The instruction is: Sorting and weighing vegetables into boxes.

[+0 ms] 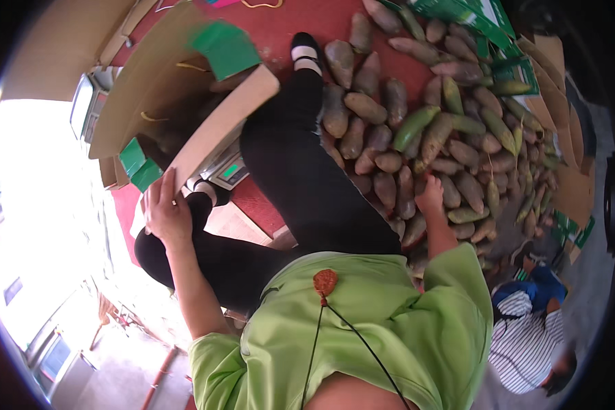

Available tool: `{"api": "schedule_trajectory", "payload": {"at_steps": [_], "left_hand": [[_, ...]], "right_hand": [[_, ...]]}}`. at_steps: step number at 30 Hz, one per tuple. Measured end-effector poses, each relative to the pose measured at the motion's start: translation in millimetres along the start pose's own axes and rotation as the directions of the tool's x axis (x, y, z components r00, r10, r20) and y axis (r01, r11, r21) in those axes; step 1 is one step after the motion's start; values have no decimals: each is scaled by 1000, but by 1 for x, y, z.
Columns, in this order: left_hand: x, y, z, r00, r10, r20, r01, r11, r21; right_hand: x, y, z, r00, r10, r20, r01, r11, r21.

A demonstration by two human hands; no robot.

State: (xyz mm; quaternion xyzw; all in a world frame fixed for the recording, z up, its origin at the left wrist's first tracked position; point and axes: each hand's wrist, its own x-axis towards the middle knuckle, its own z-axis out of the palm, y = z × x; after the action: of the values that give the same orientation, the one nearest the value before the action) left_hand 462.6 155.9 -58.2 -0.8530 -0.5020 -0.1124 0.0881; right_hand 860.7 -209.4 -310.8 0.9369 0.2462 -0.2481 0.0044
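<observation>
at nine o'clock, left hand [167, 215], fingers holding cardboard box [227, 121] by rim; box lies toward ten. right hand [430, 202] at three, touching elongated purple-green produce [436, 137] heaped from one to four; grip hidden, cannot tell. pressing rim could tip box; tugging one piece might set neighbours rolling.

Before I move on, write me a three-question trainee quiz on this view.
1. What does the left hand touch? A) the carton B) a green fruit C) a striped shirt
2. True or false: the right hand is inside the carton.
3. What colour glows on the display nearest the left hand?

Key: 1. A. 2. False; it is at the produce pile. 3. Green.
</observation>
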Motion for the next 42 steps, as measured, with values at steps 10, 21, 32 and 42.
{"api": "schedule_trajectory", "payload": {"at_steps": [10,21,32,42], "left_hand": [[4,-3,-6,999,42,-23,-43,998,-55],[0,-8,-9,1000,12,-13,-13,992,-125],[2,-8,-5,1000,-2,25,4,995,-97],[3,-3,-9,997,-36,63,43,992,-116]], "right_hand": [[-27,-70,-119,931,-155,-329,246,935,256],[-67,-331,-299,362,-647,-671,926,168,338],[-75,-454,-246,-46,-826,-562,997,-3,-78],[25,-182,-180,801,-501,-328,597,709,374]]}}
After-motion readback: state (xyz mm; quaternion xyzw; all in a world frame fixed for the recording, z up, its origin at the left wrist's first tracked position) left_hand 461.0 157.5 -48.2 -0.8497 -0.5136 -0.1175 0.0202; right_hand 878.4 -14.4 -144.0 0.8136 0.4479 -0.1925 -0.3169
